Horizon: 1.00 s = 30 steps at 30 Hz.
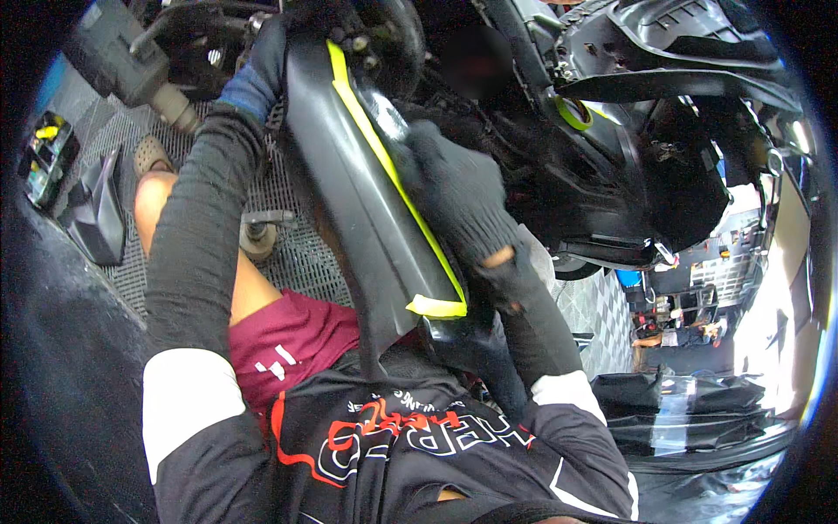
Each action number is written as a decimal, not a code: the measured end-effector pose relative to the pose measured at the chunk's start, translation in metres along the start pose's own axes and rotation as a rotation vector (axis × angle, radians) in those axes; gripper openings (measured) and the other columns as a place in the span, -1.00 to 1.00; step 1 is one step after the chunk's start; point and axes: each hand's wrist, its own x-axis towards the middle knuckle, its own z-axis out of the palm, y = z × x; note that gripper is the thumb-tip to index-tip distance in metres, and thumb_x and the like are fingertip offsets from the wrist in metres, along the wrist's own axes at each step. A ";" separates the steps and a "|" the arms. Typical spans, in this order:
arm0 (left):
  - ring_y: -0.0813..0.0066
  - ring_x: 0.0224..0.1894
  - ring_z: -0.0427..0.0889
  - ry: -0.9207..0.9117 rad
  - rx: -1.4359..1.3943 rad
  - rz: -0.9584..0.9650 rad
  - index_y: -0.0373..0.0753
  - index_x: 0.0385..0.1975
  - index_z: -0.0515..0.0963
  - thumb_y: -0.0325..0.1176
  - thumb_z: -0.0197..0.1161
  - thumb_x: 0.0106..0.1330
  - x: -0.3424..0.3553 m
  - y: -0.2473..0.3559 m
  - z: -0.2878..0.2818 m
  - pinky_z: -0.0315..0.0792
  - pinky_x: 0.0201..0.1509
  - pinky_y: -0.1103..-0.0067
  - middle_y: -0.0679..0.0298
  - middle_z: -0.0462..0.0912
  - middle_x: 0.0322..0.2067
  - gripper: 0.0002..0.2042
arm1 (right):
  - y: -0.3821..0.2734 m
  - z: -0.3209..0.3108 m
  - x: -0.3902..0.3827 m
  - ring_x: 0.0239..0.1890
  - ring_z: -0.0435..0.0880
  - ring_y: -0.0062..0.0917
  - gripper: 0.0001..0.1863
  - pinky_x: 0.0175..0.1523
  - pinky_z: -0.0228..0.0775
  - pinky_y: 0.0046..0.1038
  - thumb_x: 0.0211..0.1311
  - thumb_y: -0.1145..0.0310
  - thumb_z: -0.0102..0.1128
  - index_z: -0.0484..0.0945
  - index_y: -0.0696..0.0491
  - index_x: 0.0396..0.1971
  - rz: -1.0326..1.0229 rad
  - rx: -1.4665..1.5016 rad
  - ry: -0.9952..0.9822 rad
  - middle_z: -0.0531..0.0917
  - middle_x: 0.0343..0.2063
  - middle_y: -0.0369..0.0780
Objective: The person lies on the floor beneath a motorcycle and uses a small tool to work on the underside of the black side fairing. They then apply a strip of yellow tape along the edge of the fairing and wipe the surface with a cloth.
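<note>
A long, glossy black plastic motorcycle body panel (349, 183) slants from the upper middle down to my lap. Yellow-green tape (388, 166) runs along its right side and turns a corner near the lower end. My left hand (264, 70), in a dark blue glove, grips the panel's far left edge, its fingertips lost in shadow. On the other side my right hand (449, 183), in a dark grey knit glove, is curled beside the taped edge, fingers pressed together. A pale, shiny patch shows just ahead of its knuckles. Whatever it holds is hidden.
A partly stripped black motorcycle (602, 166) fills the upper right, with a roll of yellow-green tape (572, 113) on it. At left, a loose black panel (98, 210) lies on the grated floor by a tray of small items (48, 157). Another person (685, 334) appears far right.
</note>
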 end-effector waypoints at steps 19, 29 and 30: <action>0.31 -0.21 0.61 0.029 -0.077 -0.067 -0.24 -0.17 0.61 -0.20 0.08 0.40 -0.001 -0.005 0.007 0.50 0.02 0.43 0.20 0.68 -0.25 -0.74 | 0.032 -0.007 -0.083 -0.37 0.71 -0.13 -0.75 -0.28 0.54 -0.13 0.39 0.11 0.13 0.59 -0.03 -0.18 0.061 0.137 -0.067 0.69 -0.43 -0.10; 0.38 -0.04 0.60 0.226 0.233 0.250 -0.22 0.04 0.59 -0.10 -0.01 0.54 0.020 -0.038 -0.021 0.49 0.16 0.45 0.23 0.67 -0.06 -0.64 | 0.007 0.018 0.067 -0.49 0.68 -0.07 -0.79 -0.41 0.48 -0.07 0.34 0.17 0.17 0.48 -0.01 -0.30 -0.235 0.058 0.190 0.64 -0.57 -0.09; 0.40 -0.05 0.58 0.193 -0.010 0.067 -0.25 0.04 0.59 -0.03 0.04 0.49 0.023 -0.031 -0.033 0.47 0.15 0.47 0.25 0.67 -0.06 -0.57 | -0.001 0.013 0.074 -0.48 0.68 -0.06 -0.79 -0.40 0.49 -0.07 0.35 0.17 0.17 0.48 0.00 -0.29 -0.266 0.093 0.222 0.64 -0.56 -0.08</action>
